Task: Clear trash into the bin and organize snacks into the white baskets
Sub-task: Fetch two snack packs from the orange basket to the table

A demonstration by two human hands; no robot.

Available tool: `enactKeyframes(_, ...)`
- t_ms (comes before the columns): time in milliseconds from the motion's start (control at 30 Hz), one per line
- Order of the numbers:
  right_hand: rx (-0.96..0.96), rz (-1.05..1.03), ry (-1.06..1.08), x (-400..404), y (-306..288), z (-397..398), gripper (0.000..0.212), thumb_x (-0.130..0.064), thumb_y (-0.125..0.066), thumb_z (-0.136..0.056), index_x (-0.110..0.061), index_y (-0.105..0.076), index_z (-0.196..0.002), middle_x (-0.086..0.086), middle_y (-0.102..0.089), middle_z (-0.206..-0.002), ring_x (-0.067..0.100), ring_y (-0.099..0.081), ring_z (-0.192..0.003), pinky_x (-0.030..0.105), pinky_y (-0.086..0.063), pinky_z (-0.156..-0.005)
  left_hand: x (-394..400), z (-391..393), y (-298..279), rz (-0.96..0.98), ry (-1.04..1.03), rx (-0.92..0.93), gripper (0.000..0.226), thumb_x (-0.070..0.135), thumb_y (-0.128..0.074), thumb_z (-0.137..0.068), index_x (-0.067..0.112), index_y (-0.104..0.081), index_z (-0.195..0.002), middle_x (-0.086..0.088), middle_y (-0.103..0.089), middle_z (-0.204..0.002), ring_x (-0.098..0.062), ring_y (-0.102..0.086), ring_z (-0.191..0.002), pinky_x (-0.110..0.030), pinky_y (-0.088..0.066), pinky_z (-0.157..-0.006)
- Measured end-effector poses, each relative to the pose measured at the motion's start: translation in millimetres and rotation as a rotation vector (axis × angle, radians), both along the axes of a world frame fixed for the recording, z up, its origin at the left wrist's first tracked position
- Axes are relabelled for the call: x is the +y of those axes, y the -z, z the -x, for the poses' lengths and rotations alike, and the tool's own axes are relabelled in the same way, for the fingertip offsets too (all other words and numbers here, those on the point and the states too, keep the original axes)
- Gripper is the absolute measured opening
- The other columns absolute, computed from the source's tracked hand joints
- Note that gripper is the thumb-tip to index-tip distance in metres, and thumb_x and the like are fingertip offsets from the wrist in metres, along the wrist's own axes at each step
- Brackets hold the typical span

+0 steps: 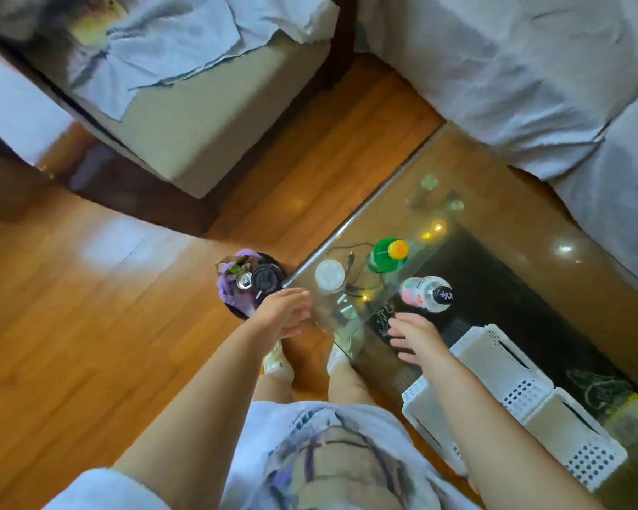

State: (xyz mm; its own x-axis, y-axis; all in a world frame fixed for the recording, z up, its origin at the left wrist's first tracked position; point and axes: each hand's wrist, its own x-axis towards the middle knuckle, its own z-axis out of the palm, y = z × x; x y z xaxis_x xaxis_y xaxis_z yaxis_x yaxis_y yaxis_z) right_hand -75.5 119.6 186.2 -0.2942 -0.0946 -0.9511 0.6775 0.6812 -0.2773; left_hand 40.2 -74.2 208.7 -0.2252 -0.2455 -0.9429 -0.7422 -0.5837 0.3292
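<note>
A wooden floor [89,344] fills the view from nine o'clock down to six, with a grey-covered sofa [531,86] spread across twelve to three o'clock and a second covered seat [170,104] at eleven. A glass coffee table [494,233] runs diagonally from the centre toward four o'clock, its corner reaching the middle of the picture. At four to five o'clock two white baskets [505,369] stand side by side on the table, touching, and they look empty. On the floor just off the table's corner, at about the centre and slightly toward nine, sits a round dark bin [251,285] lined with a purple bag and holding a drinks can, a dark cup lid and crumpled wrapping. On the glass, toward two o'clock from the bin, stand a green bottle [385,255] with an orange cap, a pink-and-white bottle [424,292] with a black cap, and a clear lidded cup [329,276], with a thin dark cable [350,259] lying among them. The left hand [280,314] hovers beside the bin, fingers loosely spread and holding nothing. The right hand [417,340] hangs over the table just below the pink-and-white bottle, fingers apart, also holding nothing.
</note>
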Motion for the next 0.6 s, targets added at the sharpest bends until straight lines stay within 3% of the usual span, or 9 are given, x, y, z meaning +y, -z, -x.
enactKeyframes(100, 0.037, 0.021, -0.114, -36.3, -27.9, -11.9, 0.025, -0.017, -0.05, -0.093, -0.015, -0.052, -0.117, 0.005, -0.054, -0.073, 0.015, -0.05, -0.061, 0.025, -0.04, -0.056, -8.7, -58.4, -25.6, 0.021, -0.187, 0.002, 0.017, 0.024, -0.05, -0.094, 0.019, -0.055, -0.109, -0.001, -0.066, -0.093, -0.01, -0.06, -0.075, -0.024, -0.042, -0.067)
enactKeyframes(167, 0.024, 0.034, -0.227, -62.9, -43.2, -24.5, 0.017, -0.018, -0.05, -0.093, -0.015, -0.054, -0.109, 0.005, -0.053, -0.07, 0.017, -0.051, -0.058, 0.026, -0.044, -0.054, -14.1, -100.9, -38.9, 0.024, -0.333, -0.027, 0.01, 0.022, -0.052, -0.092, 0.016, -0.056, -0.099, -0.001, -0.061, -0.076, -0.007, -0.059, -0.056, -0.023, -0.041, -0.062)
enactKeyframes(267, 0.049, 0.014, -0.449, -105.7, -57.1, -52.3, 0.012, -0.019, -0.05, -0.092, -0.013, -0.054, -0.102, 0.006, -0.052, -0.068, 0.017, -0.05, -0.053, 0.02, -0.042, -0.044, -14.5, -169.3, -53.9, -0.005, -0.589, -0.073, 0.01, 0.017, -0.052, -0.092, 0.015, -0.056, -0.083, 0.0, -0.048, -0.059, -0.003, -0.041, -0.03, -0.016, -0.031, -0.043)
enactKeyframes(400, 0.083, 0.011, -0.732, -168.7, -66.0, -111.5, 0.006, -0.018, -0.052, -0.092, -0.012, -0.052, -0.091, 0.006, -0.05, -0.064, 0.009, -0.047, -0.033, 0.013, -0.035, -0.035, -4.8, -266.3, -60.4, 0.009, -0.905, -0.135, 0.021, 0.018, -0.048, -0.094, 0.014, -0.053, -0.074, -0.002, -0.044, -0.057, -0.007, -0.033, -0.038, -0.015, -0.021, -0.039)
enactKeyframes(500, 0.09, 0.044, -0.888, -213.8, -77.3, -168.2, 0.009, -0.017, -0.052, -0.091, -0.011, -0.053, -0.085, 0.007, -0.052, -0.065, 0.015, -0.046, -0.047, 0.021, -0.035, -0.046, 11.9, -338.6, -61.0, 0.02, -1.068, -0.176, 0.017, 0.019, -0.048, -0.095, 0.011, -0.055, -0.081, -0.003, -0.048, -0.063, -0.004, -0.04, -0.03, -0.014, -0.027, -0.037)
enactKeyframes(600, 0.093, 0.078, -0.994, -247.2, -83.8, -223.8, 0.011, -0.019, -0.051, -0.092, -0.015, -0.056, -0.082, 0.008, -0.059, -0.076, 0.02, -0.056, -0.066, 0.026, -0.045, -0.059, 38.2, -404.3, -56.0, -0.007, -1.305, -0.224, 0.016, 0.021, -0.049, -0.095, 0.01, -0.056, -0.104, -0.005, -0.056, -0.073, -0.01, -0.05, -0.053, -0.02, -0.036, -0.049)
